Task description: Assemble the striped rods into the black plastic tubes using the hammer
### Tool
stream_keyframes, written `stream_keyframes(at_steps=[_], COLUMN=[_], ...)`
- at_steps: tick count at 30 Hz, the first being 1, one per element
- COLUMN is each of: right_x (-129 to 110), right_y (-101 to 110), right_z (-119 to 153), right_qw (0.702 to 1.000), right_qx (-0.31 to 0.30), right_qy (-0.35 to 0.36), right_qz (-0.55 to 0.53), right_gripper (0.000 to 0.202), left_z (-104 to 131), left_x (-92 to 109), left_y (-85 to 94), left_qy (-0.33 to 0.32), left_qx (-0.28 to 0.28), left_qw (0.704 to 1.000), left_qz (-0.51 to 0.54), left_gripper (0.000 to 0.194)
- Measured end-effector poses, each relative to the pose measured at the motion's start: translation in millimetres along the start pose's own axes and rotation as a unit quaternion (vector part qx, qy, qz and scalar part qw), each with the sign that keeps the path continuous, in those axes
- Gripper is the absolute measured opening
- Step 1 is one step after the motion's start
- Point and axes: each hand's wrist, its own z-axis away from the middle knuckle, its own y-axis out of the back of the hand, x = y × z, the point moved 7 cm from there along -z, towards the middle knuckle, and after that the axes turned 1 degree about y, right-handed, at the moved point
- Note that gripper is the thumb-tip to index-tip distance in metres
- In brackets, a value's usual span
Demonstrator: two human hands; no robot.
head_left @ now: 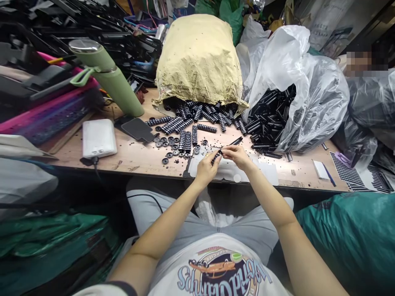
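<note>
Near the front edge of the workbench my left hand (207,167) is closed around a dark ridged cylinder (216,157) with light specks. My right hand (237,157) meets it, thumb and fingers pinched together at the cylinder's upper end. A slim black tube (237,141) slants up and right from behind the right fingers; whether those fingers grip it or a small piece is hidden. Under both hands lies a pale mat (228,172). Beyond them are a pile of similar ridged cylinders (175,124) and several round grey discs (165,161).
A yellowish sack (199,57) spills cylinders at the back. Right of it, a clear plastic bag (327,98) holds black tubes (268,119). On the left stand a green flask (120,88) and a white power bank (98,139) with a cable. Another person sits at far right.
</note>
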Motion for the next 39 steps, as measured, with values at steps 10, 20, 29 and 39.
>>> stream_keyframes(at_steps=[10, 20, 29, 39], right_x=[-29.5, -27.8, -57.6, -40.0], right_y=[1.7, 20.7, 1.2, 0.0], right_z=[21.8, -14.6, 50.3, 71.1], right_qw=[0.906, 0.904, 0.837, 0.860], right_qx=[0.010, 0.024, 0.020, -0.059], right_qy=[0.225, 0.154, 0.258, 0.311], right_qz=[0.358, 0.398, 0.482, 0.401], right_gripper=[0.027, 0.021, 0.101, 0.116], left_z=[3.4, -15.9, -15.3, -11.3], left_x=[2.9, 5.5, -2.0, 16.2], left_y=[-19.4, 9.0, -33.0, -46.5], left_qy=[-0.050, -0.016, 0.302, 0.313], left_qx=[0.019, 0.038, -0.108, -0.111], left_qw=[0.998, 0.999, 0.901, 0.810], left_qz=[0.032, 0.036, 0.291, 0.483], left_gripper=[0.041, 0.037, 0.039, 0.039])
